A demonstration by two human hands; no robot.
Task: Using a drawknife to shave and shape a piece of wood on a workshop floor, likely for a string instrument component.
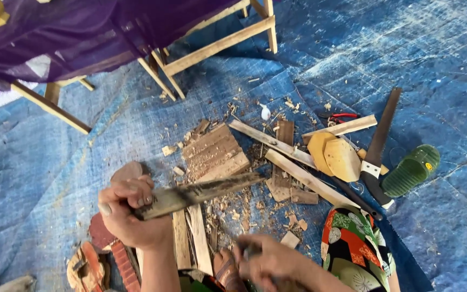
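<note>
Left hand (128,208) is seen at about seven o'clock in the view, and its fingers are wrapped tight around one end of a long dark stick of wood (198,193). From the hand, the stick is pointed toward two o'clock, and its far end is held over a flat grooved board (214,152) that is laid on the blue tarp (433,65). Right hand (268,262) is seen at six o'clock, low in the view. It is blurred, so it cannot be told how far it is closed or what is held in it. Small wood chips (233,208) are scattered on the tarp between the two hands. Two pale slats (190,240) are laid side by side just under the stick. At three o'clock from the stick, more long strips of wood (304,176) are crossed over each other. Two tan shaped pieces of wood (335,158) are laid on them. A saw with a dark blade (380,135) is placed just beside these pieces, and a green sandal (412,170) is found near the saw. At twelve o'clock, the legs of a wooden frame (217,46) are stood on the tarp, and purple cloth (82,32) is draped over it.
</note>
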